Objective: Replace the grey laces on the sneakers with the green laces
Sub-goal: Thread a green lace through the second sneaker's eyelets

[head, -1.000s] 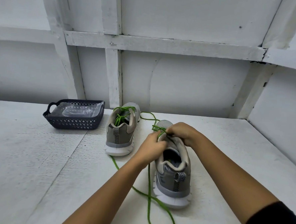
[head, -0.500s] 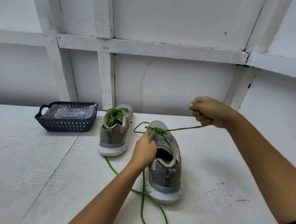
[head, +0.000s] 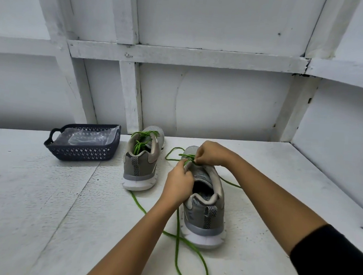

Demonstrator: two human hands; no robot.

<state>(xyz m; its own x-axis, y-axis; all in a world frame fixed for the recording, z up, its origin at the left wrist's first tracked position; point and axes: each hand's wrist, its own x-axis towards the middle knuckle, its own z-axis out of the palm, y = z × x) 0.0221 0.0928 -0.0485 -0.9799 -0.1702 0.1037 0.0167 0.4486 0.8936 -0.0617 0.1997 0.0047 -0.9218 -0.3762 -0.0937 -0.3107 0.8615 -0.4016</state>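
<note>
Head view: both hands are at the near sneaker (head: 204,204) on the white table (head: 44,203). Left hand (head: 179,180) pinches its tongue edge, right hand (head: 212,153) nips the green lace (head: 178,228) at the eyelets. Loose lace trails off the front edge. Second sneaker (head: 141,166), green-laced, stands beside a dark basket (head: 84,150).

Two bare forearms, a black sleeve (head: 334,259) on the right arm (none visible on the left).

Matt cloth sneakers (head: 204,204) on a rough painted table (head: 44,203) (perforated plastic basket (head: 82,150) holds glossy film).
</note>
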